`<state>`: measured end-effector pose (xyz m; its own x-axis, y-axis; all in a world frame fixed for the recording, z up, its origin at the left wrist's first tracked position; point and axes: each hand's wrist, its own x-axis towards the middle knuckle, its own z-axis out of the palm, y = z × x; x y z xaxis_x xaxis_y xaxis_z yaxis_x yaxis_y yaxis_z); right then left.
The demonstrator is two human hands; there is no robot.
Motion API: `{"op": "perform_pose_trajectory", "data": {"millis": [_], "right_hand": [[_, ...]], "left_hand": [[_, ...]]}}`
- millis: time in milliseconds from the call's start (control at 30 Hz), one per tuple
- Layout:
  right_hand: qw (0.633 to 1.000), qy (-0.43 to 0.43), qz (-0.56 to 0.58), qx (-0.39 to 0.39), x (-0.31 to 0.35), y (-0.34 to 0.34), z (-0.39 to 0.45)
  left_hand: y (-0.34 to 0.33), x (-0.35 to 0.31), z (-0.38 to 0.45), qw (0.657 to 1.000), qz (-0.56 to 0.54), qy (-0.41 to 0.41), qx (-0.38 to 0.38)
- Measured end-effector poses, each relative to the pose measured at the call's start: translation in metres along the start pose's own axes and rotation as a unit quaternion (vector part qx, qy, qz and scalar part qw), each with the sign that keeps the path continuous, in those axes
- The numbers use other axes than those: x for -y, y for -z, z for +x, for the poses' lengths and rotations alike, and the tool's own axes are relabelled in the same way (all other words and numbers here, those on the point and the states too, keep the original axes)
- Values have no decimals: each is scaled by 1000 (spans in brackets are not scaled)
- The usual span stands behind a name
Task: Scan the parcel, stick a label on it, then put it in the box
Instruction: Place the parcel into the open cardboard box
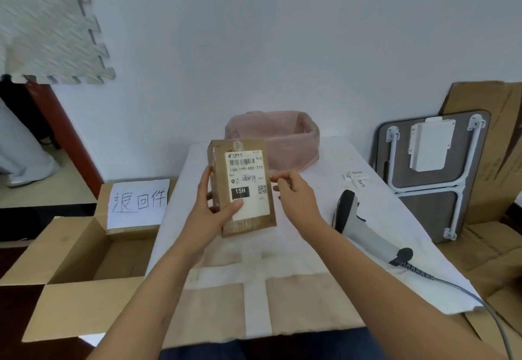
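Note:
A small brown cardboard parcel (255, 222) with a white shipping label (247, 179) is held upright above the table. My left hand (219, 207) grips its left edge, thumb across the lower part of the label. My right hand (293, 190) touches the parcel's right edge with its fingertips curled. An open cardboard box (70, 252) stands on the floor to the left, with a handwritten white sheet (138, 201) on its back flap. A grey barcode scanner (358, 218) lies on the table to the right. Small loose labels (356, 178) lie beyond the scanner.
A white cloth covers the table (310, 261). A pink lined basket (285, 139) sits at the table's far end behind the parcel. A folded table (429, 173) and flat cardboard lean against the wall at right. The scanner's cable (480, 303) runs off the front right.

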<state>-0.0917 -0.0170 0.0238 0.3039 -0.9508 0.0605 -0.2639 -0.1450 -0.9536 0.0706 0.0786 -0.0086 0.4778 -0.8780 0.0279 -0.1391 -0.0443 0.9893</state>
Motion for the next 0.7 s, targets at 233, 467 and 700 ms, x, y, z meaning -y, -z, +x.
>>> {"op": "perform_pose_trajectory", "data": {"millis": [233,467,700], "right_hand": [[983,103,-117,102,40,-71,12],[955,133,-174,200,43,-147,12],[926,168,-240,236,40,-203,21]], "left_hand": [[120,12,19,981,65,-34,-182],[215,86,34,958,105,56,-260],[256,202,68,945,3,241,-222]]}}
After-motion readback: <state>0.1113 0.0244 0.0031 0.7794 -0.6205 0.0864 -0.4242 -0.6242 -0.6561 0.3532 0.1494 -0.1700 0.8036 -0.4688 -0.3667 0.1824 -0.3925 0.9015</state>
